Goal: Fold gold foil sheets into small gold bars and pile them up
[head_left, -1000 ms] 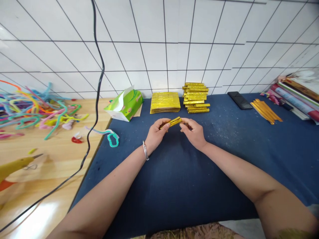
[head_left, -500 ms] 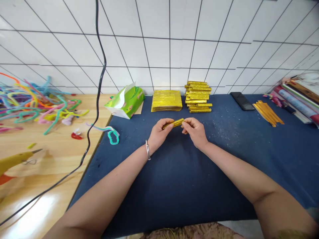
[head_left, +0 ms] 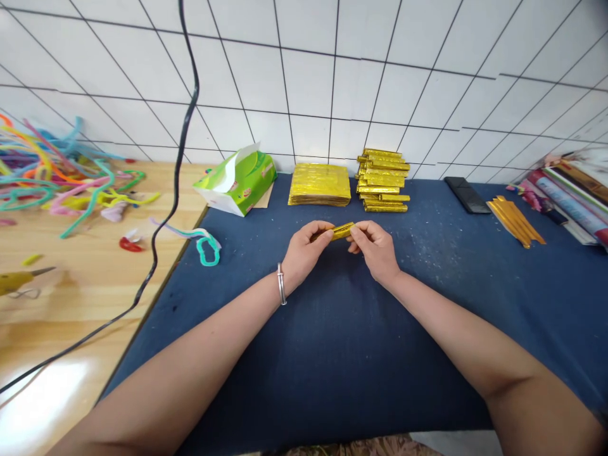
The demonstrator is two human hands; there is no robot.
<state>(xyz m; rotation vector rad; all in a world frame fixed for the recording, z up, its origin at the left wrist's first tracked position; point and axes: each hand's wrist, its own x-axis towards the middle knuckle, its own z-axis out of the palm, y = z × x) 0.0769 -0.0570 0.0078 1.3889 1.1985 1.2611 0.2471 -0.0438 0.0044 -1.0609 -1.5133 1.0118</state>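
A narrow rolled piece of gold foil paper (head_left: 342, 231) is held just above the dark blue table surface (head_left: 323, 354). My left hand (head_left: 308, 250), with a silver bangle at the wrist, pinches its left end. At the right end, the thumb and fingers of my right hand (head_left: 376, 250) are closed on it. Parts of the roll are hidden behind the fingers. Beyond my hands lies a flat stack of gold foil paper sheets (head_left: 320, 185). To the right of that stack, a pile of gold foil rolls (head_left: 382, 180) rests near the wall.
A green tissue pack (head_left: 244, 180) stands left of the sheets. Tangled pipe cleaners (head_left: 71, 183) and a yellow glue gun (head_left: 16, 282) lie on the wooden surface, crossed by a black cable (head_left: 178, 171). Rightward are a phone (head_left: 467, 194), gold strips (head_left: 515, 220) and books (head_left: 570, 202).
The camera view has tilted and shifted slightly. Both hands keep their hold on the foil roll, which looks a little wider between the fingers now.
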